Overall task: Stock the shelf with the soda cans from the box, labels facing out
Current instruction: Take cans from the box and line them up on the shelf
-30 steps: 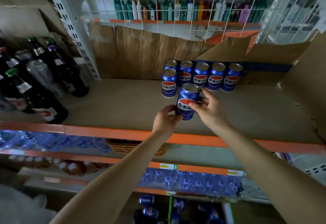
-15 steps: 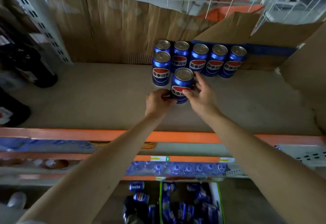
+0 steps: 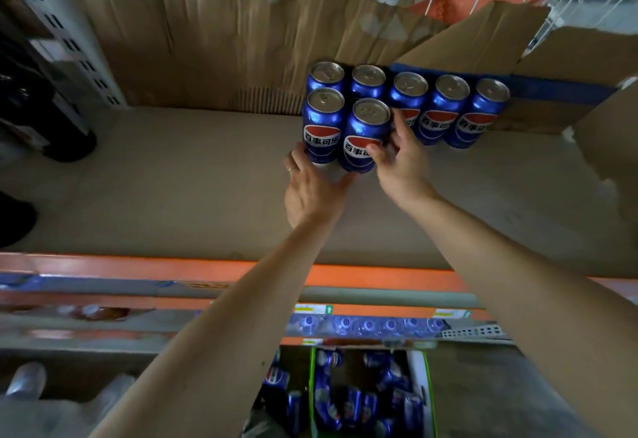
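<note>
Now right hand fingers curled round front can, left hand fingers loose beside it.

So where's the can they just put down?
In the head view the newest soda can stands upright in the front row, right of the other front can, with the right hand gripping it.
</note>
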